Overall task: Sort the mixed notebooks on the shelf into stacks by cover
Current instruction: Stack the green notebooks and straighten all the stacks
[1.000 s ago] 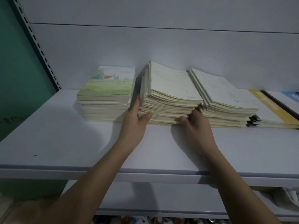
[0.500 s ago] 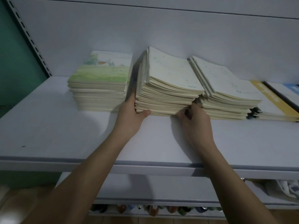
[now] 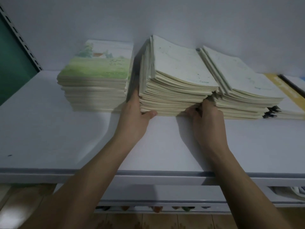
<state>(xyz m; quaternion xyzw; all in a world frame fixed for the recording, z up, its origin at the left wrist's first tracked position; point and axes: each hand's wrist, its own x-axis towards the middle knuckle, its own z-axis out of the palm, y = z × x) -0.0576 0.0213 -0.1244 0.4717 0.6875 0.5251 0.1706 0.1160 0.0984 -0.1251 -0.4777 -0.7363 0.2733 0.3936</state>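
Note:
A tall stack of pale-cover notebooks (image 3: 179,76) stands at the middle of the white shelf (image 3: 49,129), its top leaning right. My left hand (image 3: 137,116) holds its left side, fingers along the spines and thumb under the front corner. My right hand (image 3: 206,116) grips the stack's lower right corner, fingers tucked between it and the neighbouring pale stack (image 3: 244,90). To the left sits a stack with a green meadow cover (image 3: 97,68). At the far right lie flat notebooks with a yellow cover (image 3: 287,90).
The shelf's back panel (image 3: 165,22) rises just behind the stacks. A perforated upright (image 3: 19,40) and a green wall (image 3: 11,63) are at the left. Bare shelf surface lies in front of the stacks. A lower shelf (image 3: 165,195) shows below the front edge.
The view has shifted slightly. Both hands stay on the middle stack; my left fingers have slid further along its left side and the right hand has closed tighter on the lower right corner.

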